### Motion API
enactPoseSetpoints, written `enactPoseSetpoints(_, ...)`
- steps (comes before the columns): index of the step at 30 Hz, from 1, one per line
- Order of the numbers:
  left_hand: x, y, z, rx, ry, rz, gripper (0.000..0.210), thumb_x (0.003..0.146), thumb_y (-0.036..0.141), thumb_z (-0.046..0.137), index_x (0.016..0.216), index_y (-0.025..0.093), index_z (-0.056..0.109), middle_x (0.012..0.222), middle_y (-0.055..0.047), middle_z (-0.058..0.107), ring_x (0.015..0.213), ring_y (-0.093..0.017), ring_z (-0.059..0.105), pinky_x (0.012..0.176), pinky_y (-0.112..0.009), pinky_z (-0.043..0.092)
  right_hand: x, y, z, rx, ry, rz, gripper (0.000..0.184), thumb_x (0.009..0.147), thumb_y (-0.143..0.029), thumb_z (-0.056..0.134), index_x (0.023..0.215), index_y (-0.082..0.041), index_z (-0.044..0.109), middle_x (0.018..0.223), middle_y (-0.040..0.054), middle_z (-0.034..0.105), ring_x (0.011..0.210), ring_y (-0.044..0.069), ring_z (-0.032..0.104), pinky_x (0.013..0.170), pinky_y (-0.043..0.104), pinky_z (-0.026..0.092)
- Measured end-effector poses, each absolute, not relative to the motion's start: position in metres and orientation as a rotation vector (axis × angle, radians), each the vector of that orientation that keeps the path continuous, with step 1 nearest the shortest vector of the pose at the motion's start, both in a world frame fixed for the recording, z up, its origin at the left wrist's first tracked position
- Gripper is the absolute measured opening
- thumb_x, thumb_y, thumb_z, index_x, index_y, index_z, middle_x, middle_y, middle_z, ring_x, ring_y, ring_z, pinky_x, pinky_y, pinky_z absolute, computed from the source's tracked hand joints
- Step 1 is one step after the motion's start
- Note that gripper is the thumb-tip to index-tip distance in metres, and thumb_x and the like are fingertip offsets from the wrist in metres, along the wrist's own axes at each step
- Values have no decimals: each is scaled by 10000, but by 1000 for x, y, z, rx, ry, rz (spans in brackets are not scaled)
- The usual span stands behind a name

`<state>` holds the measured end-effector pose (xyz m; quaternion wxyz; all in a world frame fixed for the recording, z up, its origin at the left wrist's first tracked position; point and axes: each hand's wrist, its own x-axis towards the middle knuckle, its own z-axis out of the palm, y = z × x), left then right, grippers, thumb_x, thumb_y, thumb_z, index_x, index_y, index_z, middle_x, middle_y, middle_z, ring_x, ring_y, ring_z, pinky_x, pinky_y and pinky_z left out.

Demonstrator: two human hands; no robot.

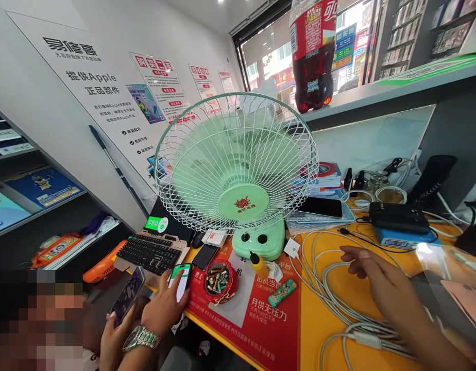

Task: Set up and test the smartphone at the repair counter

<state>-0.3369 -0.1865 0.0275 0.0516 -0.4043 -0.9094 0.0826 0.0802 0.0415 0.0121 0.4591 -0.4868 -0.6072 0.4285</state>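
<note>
My right hand reaches in from the lower right and hovers over the orange tabletop, fingers spread, holding nothing. It is just above a bundle of white cables that loops across the table. A mint-green table fan stands left of my hand, facing me, its base on the red mat. My left hand is out of view.
Another person sits at the lower left, holding a phone in one hand and tapping a second phone with the other. A red ashtray, yellow bottle, keyboard, scale and cola bottle are nearby.
</note>
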Motion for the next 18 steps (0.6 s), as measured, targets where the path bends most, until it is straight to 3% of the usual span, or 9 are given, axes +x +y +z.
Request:
enactPoseSetpoints(4,-339,-184,29,-1258,-2772,255,570,919,467,260,1461,295,305,1498,-137,246,1065,-335,611,832,-461,491,81,42,10,-1198,-1510,1058,515,862,-622,397,988,-204,670,892,68,665,788,223,574,779,369,447)
enactPoseSetpoints(8,-344,-186,25,-1275,-2758,69,655,901,491,287,1493,229,193,1468,-170,262,1081,-334,599,905,-476,455,81,42,10,-1202,-1515,1047,497,876,-602,393,974,-202,671,859,58,655,798,222,581,779,361,440)
enactPoseSetpoints(14,-355,-194,9,-1173,-2734,-267,885,796,627,395,1469,96,174,1338,-213,361,1284,-364,411,1003,-497,382,82,42,10,-1173,-1503,1050,475,878,-589,405,950,-200,668,857,60,654,788,221,580,747,355,438)
enactPoseSetpoints(18,-357,-201,10,-1120,-2829,-346,980,729,663,478,1452,65,194,1210,-223,495,1173,-371,516,971,-478,406,82,42,13,-1163,-1473,1063,482,881,-590,403,949,-193,668,858,70,658,767,216,572,749,358,442)
